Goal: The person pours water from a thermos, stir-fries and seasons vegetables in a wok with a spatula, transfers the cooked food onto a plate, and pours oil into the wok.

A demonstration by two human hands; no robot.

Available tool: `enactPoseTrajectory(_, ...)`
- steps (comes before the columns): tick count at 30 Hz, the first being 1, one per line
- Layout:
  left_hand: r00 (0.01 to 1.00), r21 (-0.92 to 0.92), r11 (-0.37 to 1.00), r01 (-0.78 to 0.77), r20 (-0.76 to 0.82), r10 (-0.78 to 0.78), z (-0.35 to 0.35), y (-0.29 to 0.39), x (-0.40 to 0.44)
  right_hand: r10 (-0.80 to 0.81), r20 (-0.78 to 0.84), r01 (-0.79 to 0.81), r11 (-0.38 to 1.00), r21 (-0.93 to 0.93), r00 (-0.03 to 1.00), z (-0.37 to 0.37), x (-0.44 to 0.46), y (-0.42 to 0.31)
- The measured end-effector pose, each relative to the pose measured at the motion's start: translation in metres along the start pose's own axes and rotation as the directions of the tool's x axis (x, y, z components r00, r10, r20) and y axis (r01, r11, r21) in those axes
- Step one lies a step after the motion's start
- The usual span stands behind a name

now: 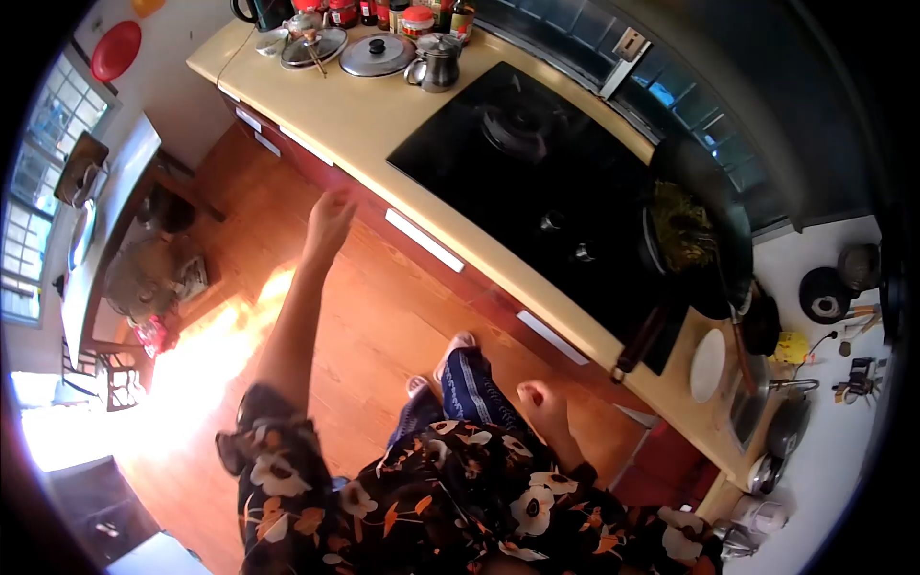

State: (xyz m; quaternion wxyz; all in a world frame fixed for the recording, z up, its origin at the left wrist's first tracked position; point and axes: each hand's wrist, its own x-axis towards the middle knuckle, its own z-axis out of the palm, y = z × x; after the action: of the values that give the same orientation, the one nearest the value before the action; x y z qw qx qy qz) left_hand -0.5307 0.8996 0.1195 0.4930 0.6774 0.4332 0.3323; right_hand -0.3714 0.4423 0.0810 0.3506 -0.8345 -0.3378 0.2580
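The grip of the left hand (331, 220) has its fingers bent inward, blurred, so I cannot tell whether they press together; it shows nothing held, out near the drawer fronts (424, 240). The right hand (543, 402) is loosely curled low beside the body, with nothing visible in it, and I cannot tell how tightly it is closed. The pan (654, 247) stands at the right end of the black cooktop (446, 139), well apart from both hands, with greenish-yellow food (684, 225) inside it. Judging by this, the food is already in the pan and has not been taken out; how well cooked it is cannot be told. The white plate (708, 366) lies just beside the cooktop, towards the sink (752, 398), with no food visible on it. The pan's dark handle (644, 340) reaches past the front edge of the surface (335, 125), so a passing sleeve might knock it. To the pan's right, things crowd closer, and the wall leaves little room for an elbow. Over the wooden floor (374, 316), between body and drawers, the arms have more room. Along the far left, a metal pot (437, 65) and a lid (377, 57) border the cooktop.
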Motion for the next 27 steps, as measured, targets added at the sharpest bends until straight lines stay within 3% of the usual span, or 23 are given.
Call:
enactPoseTrajectory(1, 0.997, 0.069, 0.995, -0.067, -0.036, 0.070, 0.004, -0.004, 0.041, 0.017, 0.067, -0.021, 0.998, 0.055, 0.998, 0.014, 0.024, -0.030)
enactPoseTrajectory(5, 0.991, 0.447, 0.887, 0.116, -0.116, -0.071, 0.021, -0.006, 0.151, -0.038, 0.119, 0.007, 0.968, 0.250, 0.992, 0.049, 0.105, -0.123)
enactPoseTrajectory(7, 0.992, 0.602, 0.791, 0.108, -0.118, -0.046, 0.018, -0.017, 0.193, -0.281, -0.102, 0.297, 0.850, 0.435, 0.954, 0.067, 0.153, -0.169)
enactPoseTrajectory(8, 0.988, 0.646, 0.750, 0.138, -0.140, -0.061, 0.015, -0.016, 0.202, -0.342, -0.204, 0.396, 0.830, 0.391, 0.917, 0.073, 0.177, -0.195)
enactPoseTrajectory(9, 0.993, 0.692, 0.716, 0.096, -0.119, -0.019, 0.009, -0.017, 0.210, -0.225, -0.147, 0.267, 0.862, 0.431, 0.963, 0.069, 0.195, -0.229)
enactPoseTrajectory(10, 0.994, 0.720, 0.691, 0.065, -0.109, 0.021, 0.005, -0.022, 0.216, -0.346, -0.273, 0.424, 0.848, 0.318, 0.897, 0.070, 0.222, -0.252)
enactPoseTrajectory(12, 0.994, 0.756, 0.654, -0.009, -0.063, 0.086, -0.006, -0.039, 0.237, -0.401, -0.409, 0.522, 0.817, 0.244, 0.820, 0.067, 0.286, -0.300)
enactPoseTrajectory(13, 0.973, 0.753, 0.648, -0.116, -0.046, 0.228, -0.011, -0.052, 0.246, -0.417, -0.443, 0.538, 0.822, 0.189, 0.793, 0.056, 0.321, -0.328)
enactPoseTrajectory(14, 0.974, 0.739, 0.665, -0.102, -0.060, 0.216, -0.013, -0.058, 0.253, -0.411, -0.486, 0.532, 0.836, 0.136, 0.771, 0.049, 0.363, -0.349)
enactPoseTrajectory(16, 0.944, 0.786, 0.579, -0.216, 0.018, 0.328, -0.020, -0.064, 0.260, -0.557, -0.492, 0.546, 0.818, -0.183, 0.669, 0.033, 0.451, -0.396)
enactPoseTrajectory(17, 0.915, 0.755, 0.605, -0.252, -0.017, 0.402, -0.018, -0.074, 0.265, -0.629, -0.453, 0.571, 0.773, -0.277, 0.632, 0.033, 0.502, -0.411)
enactPoseTrajectory(19, 0.879, 0.705, 0.632, -0.322, -0.026, 0.476, -0.019, -0.079, 0.270, -0.569, -0.307, 0.392, 0.784, -0.481, 0.763, 0.045, 0.596, -0.435)
enactPoseTrajectory(20, 0.873, 0.675, 0.653, -0.344, -0.025, 0.487, -0.020, -0.079, 0.270, -0.461, -0.243, 0.304, 0.819, -0.487, 0.853, 0.054, 0.628, -0.444)
enactPoseTrajectory(21, 0.879, 0.637, 0.687, -0.349, -0.031, 0.476, -0.022, -0.077, 0.270, -0.478, -0.173, 0.285, 0.736, -0.615, 0.861, 0.068, 0.661, -0.450)
enactPoseTrajectory(22, 0.875, 0.630, 0.688, -0.359, -0.028, 0.483, -0.024, -0.076, 0.267, -0.468, -0.179, 0.274, 0.740, -0.614, 0.865, 0.079, 0.680, -0.445)
enactPoseTrajectory(24, 0.888, 0.618, 0.706, -0.346, -0.027, 0.458, -0.025, -0.083, 0.271, -0.234, -0.175, 0.059, 0.740, -0.670, 0.956, 0.097, 0.707, -0.462)
enactPoseTrajectory(27, 0.907, 0.595, 0.728, -0.339, 0.003, 0.420, -0.028, -0.082, 0.272, -0.129, -0.158, -0.024, 0.696, -0.717, 0.979, 0.114, 0.748, -0.458)
